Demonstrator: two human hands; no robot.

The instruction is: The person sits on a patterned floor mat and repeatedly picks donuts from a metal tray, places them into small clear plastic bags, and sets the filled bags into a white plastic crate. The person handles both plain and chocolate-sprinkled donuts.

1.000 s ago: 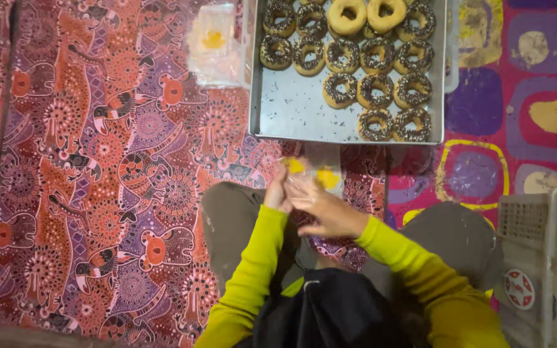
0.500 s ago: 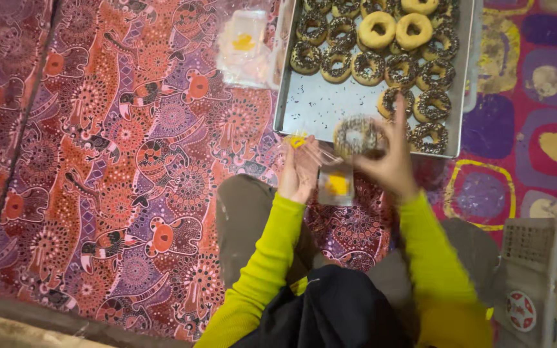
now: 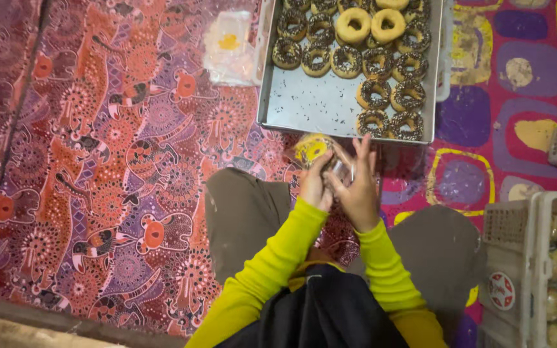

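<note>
Seemingly mid-bagging: left hand (image 3: 315,183) and right hand (image 3: 358,187), fingers closed, grip a clear plastic bag with yellow print (image 3: 320,153) just below the metal tray of chocolate-sprinkled doughnuts (image 3: 304,106); closing the bag calls for both hands

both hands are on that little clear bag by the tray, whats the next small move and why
Probably fold or press the bag mouth shut. Both the left hand and the right hand hold it together just below the tray, and something round seems to sit inside it, though the blur hides whether it is a doughnut. A crate of wrapped pieces stands to the right.
</note>
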